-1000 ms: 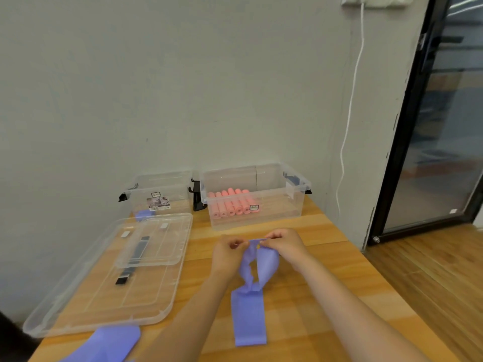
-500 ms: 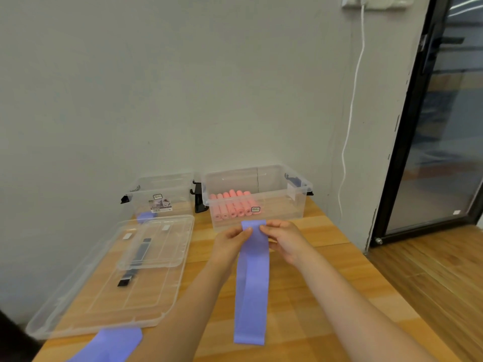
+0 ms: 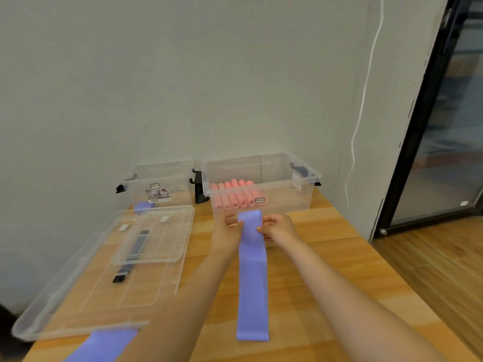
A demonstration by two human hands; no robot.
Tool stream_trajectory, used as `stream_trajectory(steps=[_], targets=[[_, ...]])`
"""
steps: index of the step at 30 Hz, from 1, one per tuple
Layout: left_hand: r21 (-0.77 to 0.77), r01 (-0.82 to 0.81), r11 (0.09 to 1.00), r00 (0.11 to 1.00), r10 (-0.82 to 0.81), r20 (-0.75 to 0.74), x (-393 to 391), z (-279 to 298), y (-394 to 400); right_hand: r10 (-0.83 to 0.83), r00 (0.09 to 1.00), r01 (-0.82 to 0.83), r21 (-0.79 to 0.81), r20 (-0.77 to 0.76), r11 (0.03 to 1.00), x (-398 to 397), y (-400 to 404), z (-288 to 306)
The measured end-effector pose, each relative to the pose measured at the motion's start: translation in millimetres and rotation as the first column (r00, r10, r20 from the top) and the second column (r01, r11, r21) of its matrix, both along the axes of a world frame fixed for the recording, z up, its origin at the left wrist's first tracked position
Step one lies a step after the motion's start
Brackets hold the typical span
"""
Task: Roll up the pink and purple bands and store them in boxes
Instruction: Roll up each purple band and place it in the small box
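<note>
A long purple band (image 3: 252, 278) lies flat and straight on the wooden table, running from near me toward the boxes. My left hand (image 3: 226, 232) pinches its far end on the left edge and my right hand (image 3: 277, 227) pinches the right edge. Just behind them stands a clear box (image 3: 300, 190) holding several rolled pink bands (image 3: 234, 195). A smaller clear box (image 3: 159, 178) at the back left has one purple roll (image 3: 143, 206) in it. Another flat purple band (image 3: 104, 344) lies at the table's near left edge, partly under my left arm.
Two clear lids (image 3: 102, 267) lie stacked on the left half of the table, the smaller on the larger. A black clip (image 3: 198, 189) sits between the boxes. A white cable (image 3: 362, 105) hangs down the wall; a dark glass door (image 3: 439, 113) is at right.
The purple band was twisted and bunched between my hands a second ago; it now lies untwisted and flat, and both hands have moved forward toward the pink box.
</note>
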State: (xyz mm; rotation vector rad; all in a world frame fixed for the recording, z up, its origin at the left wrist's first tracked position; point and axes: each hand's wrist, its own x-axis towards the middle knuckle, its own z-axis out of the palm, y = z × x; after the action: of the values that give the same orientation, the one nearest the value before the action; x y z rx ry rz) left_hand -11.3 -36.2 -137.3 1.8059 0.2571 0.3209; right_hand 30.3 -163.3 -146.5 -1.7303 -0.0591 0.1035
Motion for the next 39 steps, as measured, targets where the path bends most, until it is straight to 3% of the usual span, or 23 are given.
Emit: stream_trajectory(steps=[3,7,10,13,18,21,24,26,30,34,39], targets=[[0.323,0.118,0.939,0.993,-0.117,-0.022,-21.2,-33.6,-3.8,-0.061,0.998,0.06,-0.048,-0.023,0.997,16.1,5.4,-18.8],[0.653,0.303,0.694,0.949,-0.281,-0.141,-40.0,-65.2,-5.5,-0.131,0.991,0.134,-0.125,0.029,0.983,35.1,8.7,-41.5],[0.781,0.31,0.543,0.942,-0.288,-0.174,-46.2,-68.0,-9.0,-0.229,0.96,0.26,-0.214,0.159,0.942,42.5,4.2,-49.1],[0.874,0.34,0.348,0.927,-0.282,-0.248,-45.8,-76.2,-11.3,-0.213,0.935,0.305,-0.342,0.283,0.889,39.2,0.1,-52.6],[0.895,0.361,0.262,0.899,-0.352,-0.26,-49.4,-71.0,-13.1,-0.017,0.938,0.205,-0.515,0.346,0.833,11.1,-6.9,-62.1],[0.848,0.375,0.374,0.899,-0.37,-0.234,-47.1,-72.8,-10.4,0.038,0.925,0.194,-0.558,0.377,0.807,-11.5,-15.0,-65.1],[0.6,0.26,0.757,0.939,-0.342,0.024,-59.2,-71.7,-5.9,-0.005,0.883,0.269,-0.497,0.47,0.825,-39.5,-26.3,-63.3],[0.455,0.245,0.856,0.939,-0.326,0.109,-80.1,-69.5,-3.7,0.018,0.841,0.268,-0.445,0.541,0.855,-65.6,-31.0,-59.0],[0.548,0.278,0.789,0.893,-0.422,0.154,-130.8,-78.3,-1.3,0.222,0.775,0.109,-0.472,0.591,0.875,-127.4,-36.0,-57.7],[0.634,0.218,0.741,0.928,-0.358,0.099,-151.6,-79.8,-0.1,0.447,0.736,0.015,-0.673,0.508,0.739,-159.2,-40.1,-65.7],[0.683,0.216,0.698,0.92,-0.38,0.097,-159.2,-74.1,-8.7,0.475,0.721,0.067,-0.733,0.504,0.677,-173.9,-41.3,-64.4]])
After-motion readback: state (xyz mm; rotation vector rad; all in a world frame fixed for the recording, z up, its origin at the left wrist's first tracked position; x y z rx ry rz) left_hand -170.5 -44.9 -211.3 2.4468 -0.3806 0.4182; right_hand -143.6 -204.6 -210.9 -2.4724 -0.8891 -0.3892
